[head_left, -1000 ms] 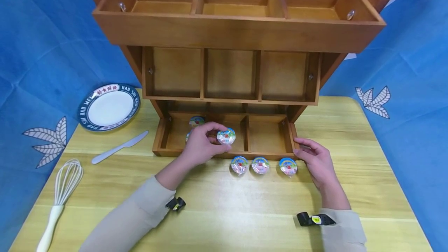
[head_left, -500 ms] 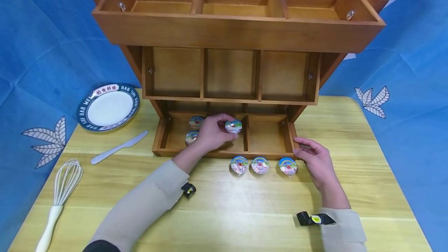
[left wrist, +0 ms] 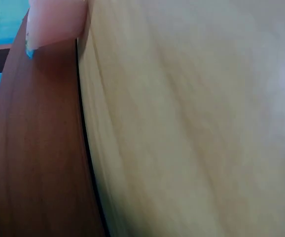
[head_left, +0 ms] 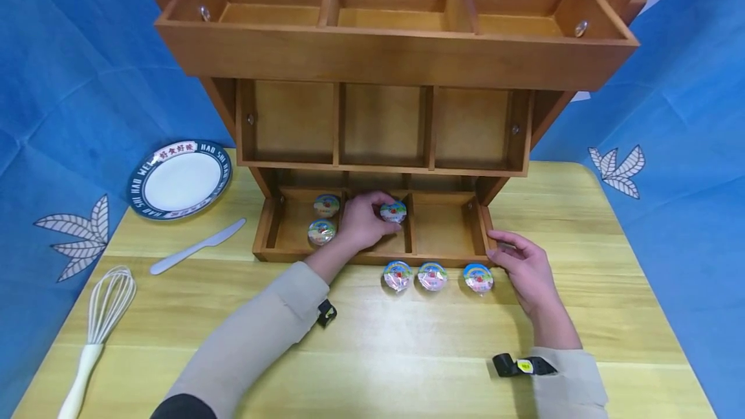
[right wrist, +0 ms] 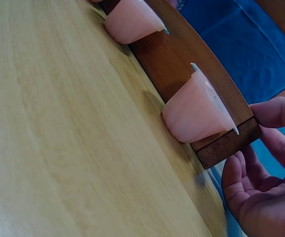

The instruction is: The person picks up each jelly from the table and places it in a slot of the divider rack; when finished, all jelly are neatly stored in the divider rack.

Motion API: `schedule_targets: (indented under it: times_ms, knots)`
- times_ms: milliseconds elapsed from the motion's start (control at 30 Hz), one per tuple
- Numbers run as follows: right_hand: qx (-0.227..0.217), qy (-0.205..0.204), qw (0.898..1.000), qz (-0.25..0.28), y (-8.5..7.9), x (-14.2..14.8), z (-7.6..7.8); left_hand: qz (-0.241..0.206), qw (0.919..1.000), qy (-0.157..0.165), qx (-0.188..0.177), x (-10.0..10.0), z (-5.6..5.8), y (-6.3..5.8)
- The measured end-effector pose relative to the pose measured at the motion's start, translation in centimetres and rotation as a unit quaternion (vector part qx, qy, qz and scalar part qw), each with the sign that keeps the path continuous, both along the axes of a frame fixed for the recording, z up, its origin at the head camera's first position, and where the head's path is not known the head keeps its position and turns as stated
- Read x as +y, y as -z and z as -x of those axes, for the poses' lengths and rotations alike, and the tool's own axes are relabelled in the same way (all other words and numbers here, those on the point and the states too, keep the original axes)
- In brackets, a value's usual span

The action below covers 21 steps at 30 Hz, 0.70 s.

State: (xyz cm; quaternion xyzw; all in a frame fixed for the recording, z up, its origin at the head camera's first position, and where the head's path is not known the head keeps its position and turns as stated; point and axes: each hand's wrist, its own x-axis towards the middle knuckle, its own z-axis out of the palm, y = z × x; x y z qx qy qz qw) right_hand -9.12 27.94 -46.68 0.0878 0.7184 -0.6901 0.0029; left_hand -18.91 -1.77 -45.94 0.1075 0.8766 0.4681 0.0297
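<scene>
My left hand point(head_left: 362, 220) pinches a small jelly cup point(head_left: 393, 212) with a printed foil lid over the middle compartment of the bottom tier. In the left wrist view a fingertip point(left wrist: 56, 22) shows, with a sliver of blue lid beside it. My right hand point(head_left: 526, 270) touches the right end of the wooden tiered rack point(head_left: 401, 60), fingers loosely bent. Two cups, one jelly cup point(head_left: 326, 205) behind another jelly cup point(head_left: 321, 231), sit in the left compartment. In front of the rack stand three pink cups: left jelly cup point(head_left: 398, 276), middle jelly cup point(head_left: 432, 276), right jelly cup point(head_left: 478, 279).
The rack's upper tiers overhang the bottom one. To the left lie a rimmed plate point(head_left: 186, 180), a table knife point(head_left: 199, 246) and a whisk point(head_left: 99, 335) on the wooden table point(head_left: 419, 361). A blue cloth point(head_left: 64, 115) hangs behind and around.
My left hand has carried its jelly cup right and back into the middle compartment, uncovering the front cup in the left compartment. The right hand stays at the rack's end.
</scene>
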Motion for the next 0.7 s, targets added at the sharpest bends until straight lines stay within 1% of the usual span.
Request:
schedule_targets:
  times_ms: [167,400,700]
  knots:
    - [-0.005,-0.003,1.0,-0.006,-0.03,0.1,0.02,0.005,0.9999,-0.009,-0.012,0.12,0.36,0.12]
    - [-0.005,0.0,1.0,-0.006,-0.14,0.16,0.07,-0.011,0.9997,-0.014,-0.014,0.27,0.64,0.19]
    - [-0.007,-0.005,1.0,-0.016,0.03,0.09,-0.04,-0.029,0.9991,-0.014,-0.029,0.25,0.71,0.45]
